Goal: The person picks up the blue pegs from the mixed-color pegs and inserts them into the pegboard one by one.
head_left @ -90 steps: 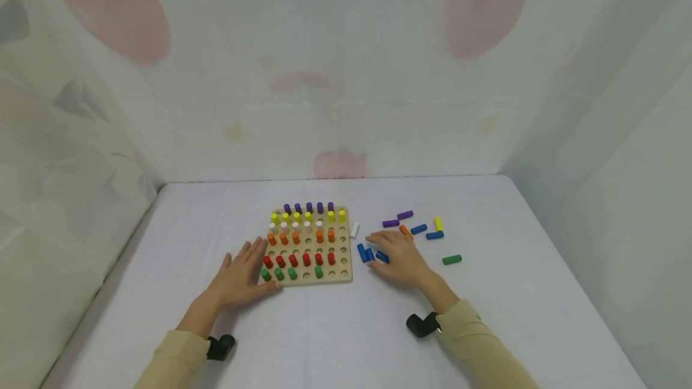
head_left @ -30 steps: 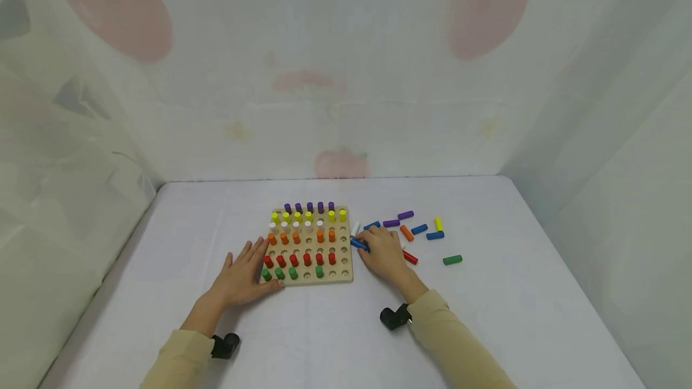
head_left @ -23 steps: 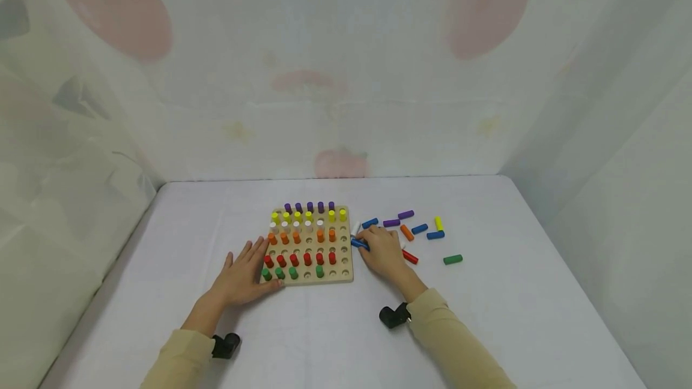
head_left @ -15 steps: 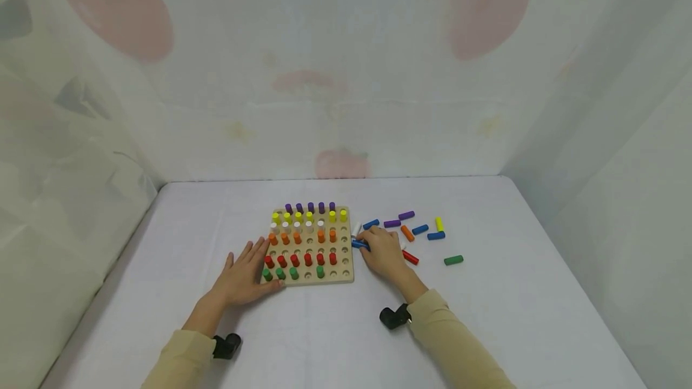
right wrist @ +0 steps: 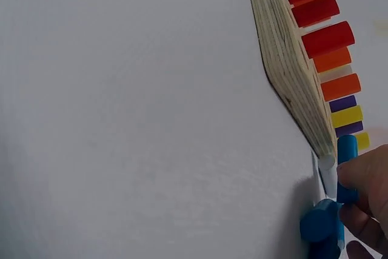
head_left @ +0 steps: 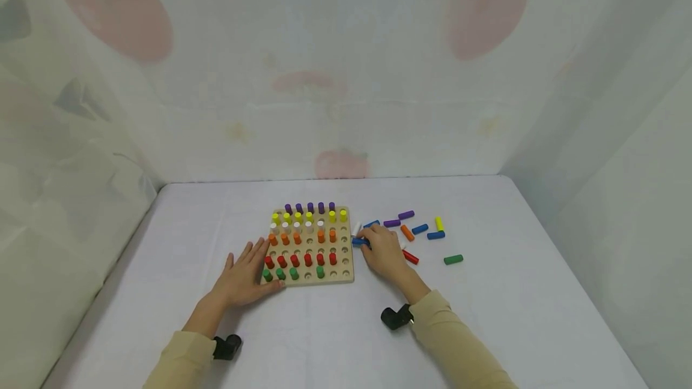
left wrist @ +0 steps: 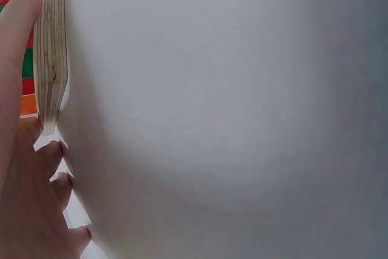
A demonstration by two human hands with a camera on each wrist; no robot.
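lower centre, right hand [head_left: 385, 255] pinches a partly hidden blue cylindrical peg [right wrist: 347, 151]; lower left, straight-fingered left hand [head_left: 239, 280] touches a pale wooden pegboard [head_left: 319, 281].

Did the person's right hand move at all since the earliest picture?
Yes. In the head view, the right hand has moved left, closer to the wooden pegboard, which lies in the same place.
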